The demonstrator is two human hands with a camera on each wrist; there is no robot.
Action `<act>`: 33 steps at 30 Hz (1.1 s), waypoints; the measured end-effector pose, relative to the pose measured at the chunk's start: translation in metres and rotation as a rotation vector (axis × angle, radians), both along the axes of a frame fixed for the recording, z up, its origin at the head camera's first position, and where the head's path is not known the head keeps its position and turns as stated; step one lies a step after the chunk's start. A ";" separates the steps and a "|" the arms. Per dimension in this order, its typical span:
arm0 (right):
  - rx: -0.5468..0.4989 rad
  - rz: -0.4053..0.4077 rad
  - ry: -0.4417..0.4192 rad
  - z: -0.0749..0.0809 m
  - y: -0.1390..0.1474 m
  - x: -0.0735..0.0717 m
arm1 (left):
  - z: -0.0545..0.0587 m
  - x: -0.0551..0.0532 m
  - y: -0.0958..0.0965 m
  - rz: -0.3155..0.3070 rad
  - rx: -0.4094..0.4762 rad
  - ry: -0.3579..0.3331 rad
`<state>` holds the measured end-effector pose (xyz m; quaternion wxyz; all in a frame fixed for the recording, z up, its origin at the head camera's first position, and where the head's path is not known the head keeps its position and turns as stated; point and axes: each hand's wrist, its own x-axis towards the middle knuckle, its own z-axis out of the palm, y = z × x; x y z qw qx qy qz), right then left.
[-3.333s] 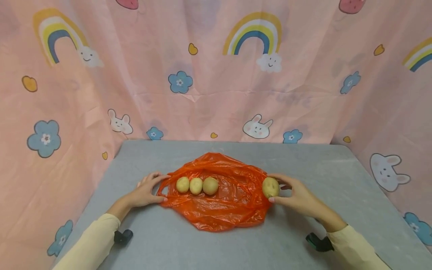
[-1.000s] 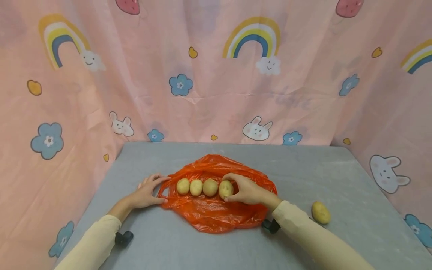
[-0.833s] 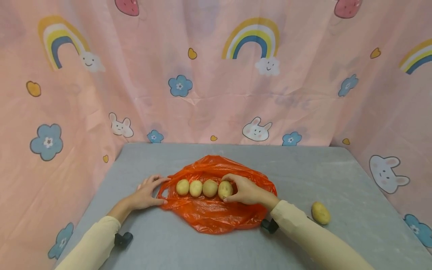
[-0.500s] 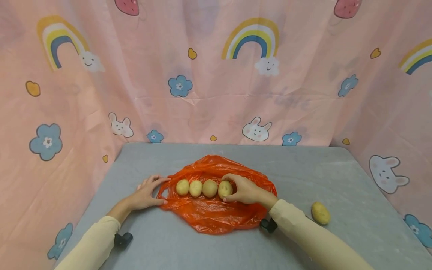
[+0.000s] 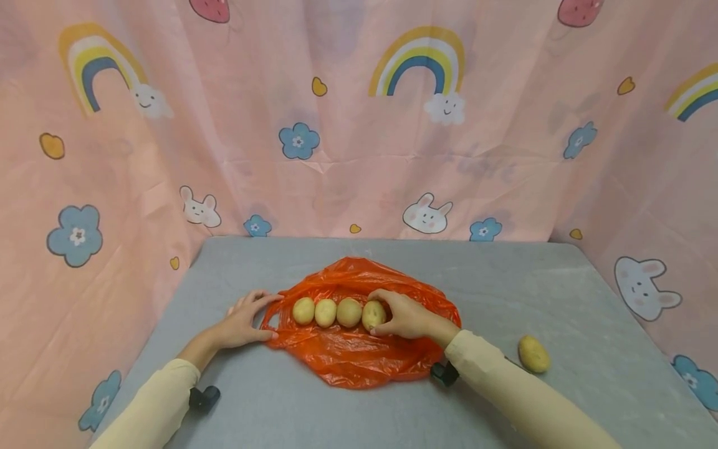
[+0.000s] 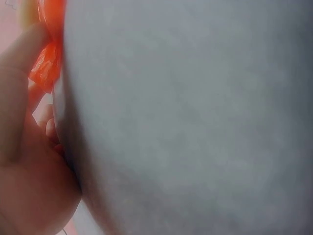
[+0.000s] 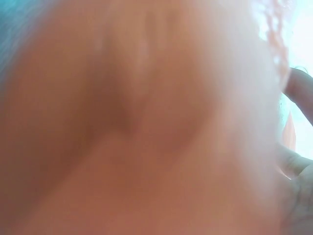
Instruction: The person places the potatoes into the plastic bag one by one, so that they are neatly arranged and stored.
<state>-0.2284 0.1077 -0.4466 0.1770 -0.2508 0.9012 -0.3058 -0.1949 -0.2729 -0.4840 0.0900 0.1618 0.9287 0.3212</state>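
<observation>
An orange-red plastic bag (image 5: 359, 362) lies spread on the table with its mouth facing up. My left hand (image 5: 241, 321) holds the bag's left end at the handle loop, thumb on the near strip and fingertips on the far one. In the left wrist view, orange plastic (image 6: 46, 66) shows by the thumb. Three potatoes sit in a row inside: two pale ones (image 5: 303, 311) and a browner one (image 5: 349, 313). At the row's right end, my right hand (image 5: 409, 316) grips a fourth, yellowish potato (image 5: 373, 315) between thumb and fingers. The right wrist view is mostly blurred skin.
Another potato (image 5: 533, 354) rests on the grey table (image 5: 505, 280), right of the bag and beside the right sleeve. Pink printed curtains (image 5: 359, 174) hang behind and on both sides. Dark wrist cameras (image 5: 204, 399) sit below both forearms.
Over three seconds, my right hand has carried its potato leftward from the bag's right edge to the row. The potato on the table has come into view. The left hand stays put.
</observation>
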 end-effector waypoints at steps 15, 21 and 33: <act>0.004 0.028 -0.013 0.002 0.001 -0.001 | 0.001 -0.002 -0.002 -0.003 -0.012 -0.003; -0.008 0.032 -0.020 0.004 0.002 0.002 | 0.001 0.001 -0.001 -0.002 -0.013 -0.010; -0.082 -0.010 0.020 0.014 0.015 0.009 | 0.001 0.001 -0.001 -0.007 -0.013 0.006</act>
